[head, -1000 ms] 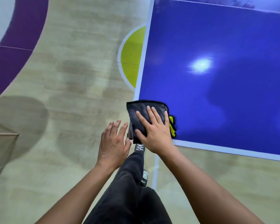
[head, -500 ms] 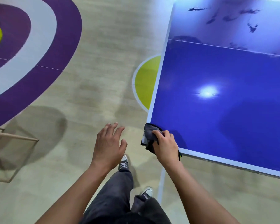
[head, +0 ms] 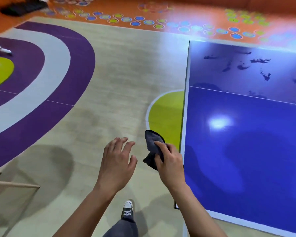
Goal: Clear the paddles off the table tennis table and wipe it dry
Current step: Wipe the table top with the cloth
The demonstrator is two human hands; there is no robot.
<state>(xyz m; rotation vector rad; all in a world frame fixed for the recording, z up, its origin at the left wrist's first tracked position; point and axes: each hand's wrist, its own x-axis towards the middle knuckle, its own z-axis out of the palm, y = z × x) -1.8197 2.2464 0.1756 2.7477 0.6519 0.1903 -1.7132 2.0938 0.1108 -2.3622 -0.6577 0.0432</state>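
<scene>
The blue table tennis table (head: 246, 151) fills the right side, its near corner at the bottom. Dark wet patches (head: 243, 65) lie on its far half beyond the white centre line. My right hand (head: 169, 161) grips a bunched dark grey cloth (head: 153, 142) in the air just left of the table's left edge. My left hand (head: 117, 161) hovers beside it over the floor, fingers spread and holding nothing. No paddles are in view.
A wood-framed net stand (head: 12, 187) sits at the lower left. The floor has purple and white arcs (head: 58, 65) and a yellow half circle (head: 166, 113) under the table's edge. My shoe (head: 127, 209) is on the floor below my hands.
My right hand lifted the cloth off the table's corner and now holds it bunched beside the edge. The view rose and shows the wet far half.
</scene>
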